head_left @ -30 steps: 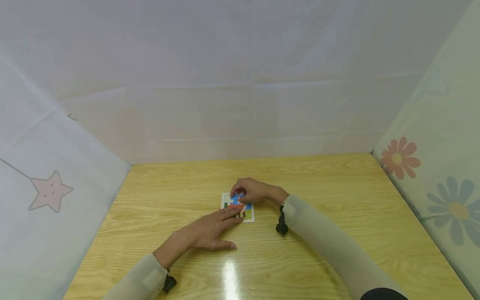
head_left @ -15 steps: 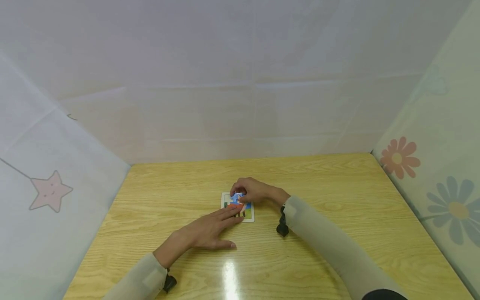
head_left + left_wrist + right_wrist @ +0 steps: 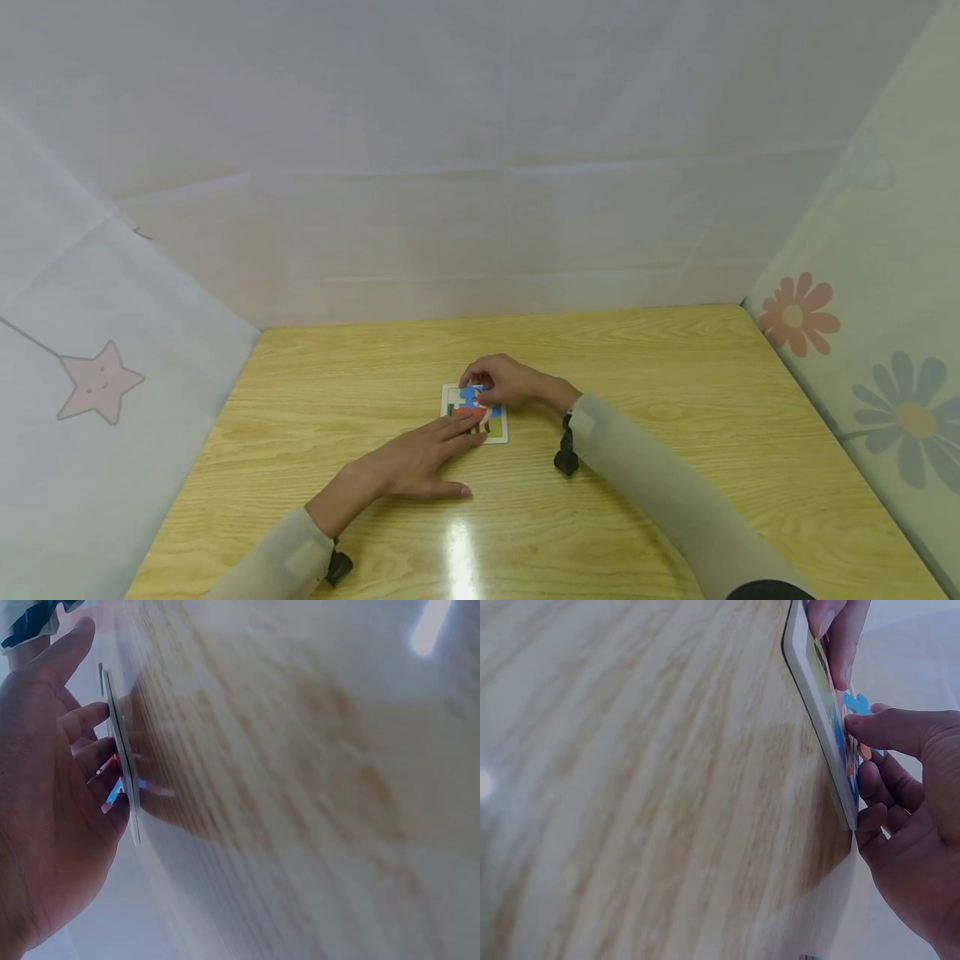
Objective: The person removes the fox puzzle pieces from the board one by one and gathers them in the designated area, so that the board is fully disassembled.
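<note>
A small picture jigsaw puzzle (image 3: 496,427) with a white border lies on the wooden table. My left hand (image 3: 415,463) rests on its lower left part with fingers stretched out, hiding some of the picture. At the upper right of the puzzle, my right hand (image 3: 512,380) pinches a blue jigsaw piece (image 3: 857,703) between thumb and fingers. The right wrist view has this piece tilted up from the board, its knobbed edge standing out. In the left wrist view the board (image 3: 124,742) appears edge-on, under my left fingertips.
The wooden table (image 3: 660,383) extends around the puzzle on every side. White cloth (image 3: 405,225) hangs behind it, and patterned cloth stands at both sides, with a pink star (image 3: 101,382) on the left and flowers (image 3: 915,419) on the right.
The blue piece's tilt shifts slightly between my right fingers. Both hands stay in almost the same place.
</note>
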`<control>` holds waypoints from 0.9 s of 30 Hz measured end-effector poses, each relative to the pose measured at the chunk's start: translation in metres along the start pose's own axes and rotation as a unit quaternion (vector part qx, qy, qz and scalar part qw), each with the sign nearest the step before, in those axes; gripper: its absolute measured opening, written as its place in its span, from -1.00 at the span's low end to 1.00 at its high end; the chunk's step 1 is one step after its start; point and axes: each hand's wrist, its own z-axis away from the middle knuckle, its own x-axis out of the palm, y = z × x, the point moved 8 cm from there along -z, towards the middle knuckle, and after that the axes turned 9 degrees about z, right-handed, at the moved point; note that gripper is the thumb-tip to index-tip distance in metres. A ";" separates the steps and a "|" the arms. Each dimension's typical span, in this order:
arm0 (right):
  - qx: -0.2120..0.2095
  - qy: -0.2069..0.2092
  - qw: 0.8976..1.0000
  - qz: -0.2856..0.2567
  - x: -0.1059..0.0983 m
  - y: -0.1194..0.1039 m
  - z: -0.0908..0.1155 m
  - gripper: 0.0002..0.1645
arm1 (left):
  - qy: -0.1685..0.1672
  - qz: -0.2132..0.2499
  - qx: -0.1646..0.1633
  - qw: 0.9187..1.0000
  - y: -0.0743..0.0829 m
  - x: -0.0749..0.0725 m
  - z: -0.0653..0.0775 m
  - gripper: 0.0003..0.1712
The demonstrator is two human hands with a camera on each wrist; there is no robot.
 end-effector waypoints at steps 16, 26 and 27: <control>-0.006 0.016 1.000 -0.011 -0.001 0.001 0.002 -0.67 | -0.004 -0.007 -0.002 1.000 0.002 0.000 -0.001 -0.03; 0.001 0.036 0.997 -0.062 -0.006 0.005 0.005 -0.68 | -0.009 0.003 -0.008 1.000 0.003 0.000 -0.001 -0.01; -0.002 0.039 0.997 -0.068 -0.007 0.005 0.005 -0.68 | -0.009 0.003 -0.008 1.000 0.003 0.000 -0.001 -0.01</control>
